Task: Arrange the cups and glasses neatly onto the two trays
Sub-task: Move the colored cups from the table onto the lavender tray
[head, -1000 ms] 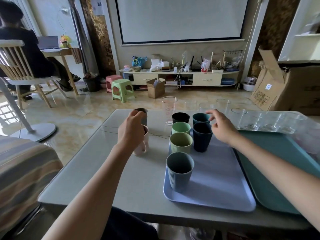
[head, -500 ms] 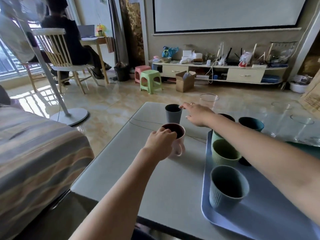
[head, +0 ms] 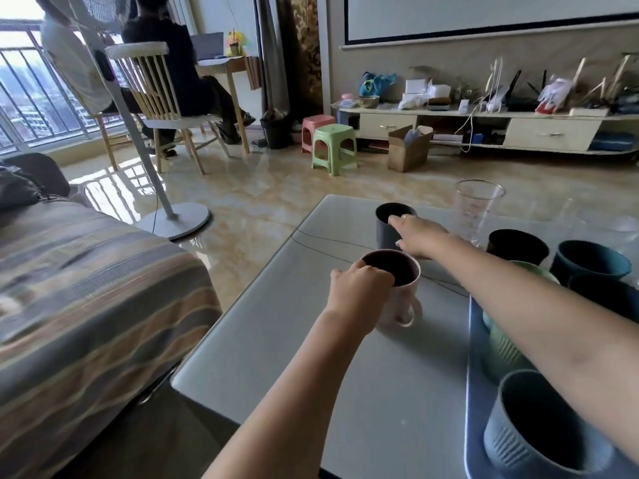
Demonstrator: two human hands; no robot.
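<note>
My left hand [head: 359, 292] grips the near rim of a pink mug [head: 401, 299] with a dark inside, standing on the grey table [head: 380, 375]. My right hand [head: 420, 235] reaches across and closes on a dark grey cup [head: 386, 224] farther back, fingers over its rim and thumb on its side. At the right edge a lilac tray [head: 475, 375] carries several ribbed cups: a grey-blue one [head: 539, 423] nearest, a green one [head: 505, 347], a black one [head: 517, 245] and a teal one [head: 587, 262]. A tall clear glass [head: 475, 205] stands behind my right hand.
A striped sofa [head: 86, 288] runs along the table's left side. A white pedestal fan [head: 173, 223] stands on the tiled floor beyond it. A person sits on a wooden chair [head: 162, 108] at the back left. Green and pink stools [head: 333, 146] and a cardboard box [head: 408, 150] stand before the TV shelf.
The view has swung left. My right hand left the cups on the tray and crossed over to the dark grey cup. My left hand dropped from that cup onto the pink mug.
</note>
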